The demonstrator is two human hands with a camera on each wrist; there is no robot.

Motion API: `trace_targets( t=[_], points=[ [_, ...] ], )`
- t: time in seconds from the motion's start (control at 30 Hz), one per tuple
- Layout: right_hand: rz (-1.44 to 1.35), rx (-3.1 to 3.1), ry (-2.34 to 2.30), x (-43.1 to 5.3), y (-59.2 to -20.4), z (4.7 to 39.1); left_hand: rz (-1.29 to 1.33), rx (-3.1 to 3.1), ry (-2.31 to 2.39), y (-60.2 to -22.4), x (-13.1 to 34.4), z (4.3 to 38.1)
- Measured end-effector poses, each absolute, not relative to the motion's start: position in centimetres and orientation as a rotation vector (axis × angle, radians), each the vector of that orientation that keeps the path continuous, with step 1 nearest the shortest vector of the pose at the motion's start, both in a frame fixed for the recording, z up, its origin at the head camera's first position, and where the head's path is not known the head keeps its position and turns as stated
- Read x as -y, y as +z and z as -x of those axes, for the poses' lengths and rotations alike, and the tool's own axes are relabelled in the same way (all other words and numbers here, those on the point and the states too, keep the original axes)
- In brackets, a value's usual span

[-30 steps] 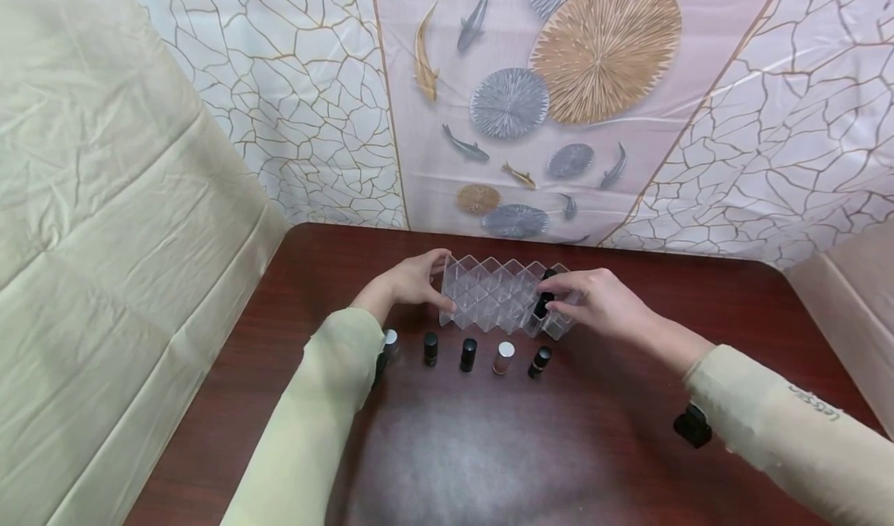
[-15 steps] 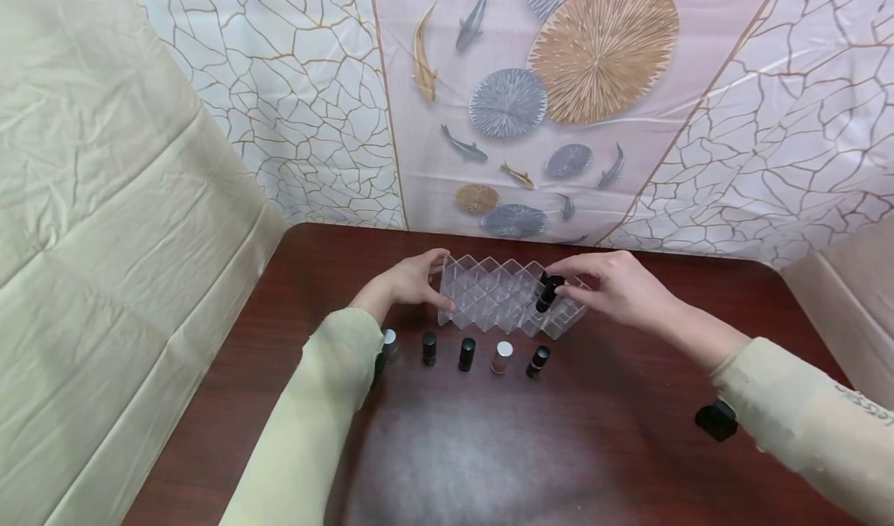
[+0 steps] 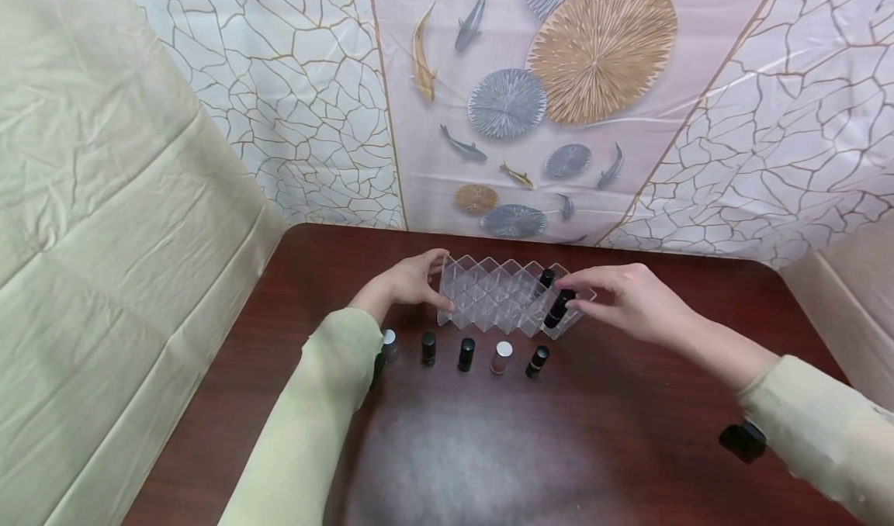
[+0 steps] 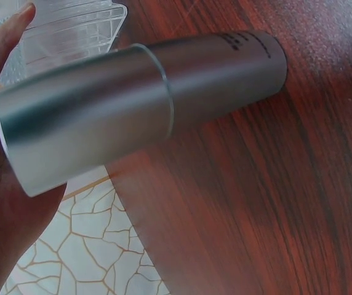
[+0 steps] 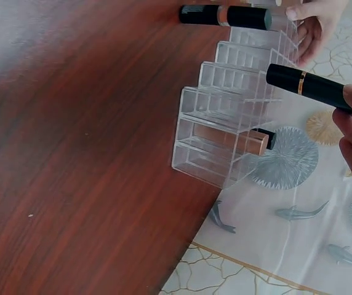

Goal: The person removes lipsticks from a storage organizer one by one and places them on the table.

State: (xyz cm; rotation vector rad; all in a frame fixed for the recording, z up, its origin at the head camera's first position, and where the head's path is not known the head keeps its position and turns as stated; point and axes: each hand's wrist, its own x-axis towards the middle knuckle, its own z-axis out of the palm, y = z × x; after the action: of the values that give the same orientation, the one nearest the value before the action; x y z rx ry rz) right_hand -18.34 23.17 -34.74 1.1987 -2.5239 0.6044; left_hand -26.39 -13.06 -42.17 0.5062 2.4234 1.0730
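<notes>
In the head view, my left hand grips the left end of a clear lipstick holder, thumb in front and fingers behind. My right hand pinches a black lipstick at its upper end, tilted over the holder's right end. The right wrist view shows this lipstick with a gold band, apart from the compartments. Another black-capped lipstick stands in a back compartment near the right end. A silver lipstick fills much of the left wrist view, in front of the left hand.
A row of lipsticks stands before the holder: a silver-capped one beside the left wrist, black ones, a white-capped one and another black one. Patterned cloth hangs behind the dark wooden table.
My right hand has drawn the black lipstick rightward and slightly toward me across the holder's right end, uncovering the lipstick behind. The left hand keeps its place on the holder.
</notes>
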Motion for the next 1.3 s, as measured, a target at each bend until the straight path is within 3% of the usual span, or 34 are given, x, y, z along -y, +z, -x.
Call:
trace_targets(
  t=[1.3],
  points=[
    [-1.257,2.509,0.612,-24.9,-40.9,14.4,-0.487,-2.429,1.065,-42.2,13.0,26.3]
  ],
)
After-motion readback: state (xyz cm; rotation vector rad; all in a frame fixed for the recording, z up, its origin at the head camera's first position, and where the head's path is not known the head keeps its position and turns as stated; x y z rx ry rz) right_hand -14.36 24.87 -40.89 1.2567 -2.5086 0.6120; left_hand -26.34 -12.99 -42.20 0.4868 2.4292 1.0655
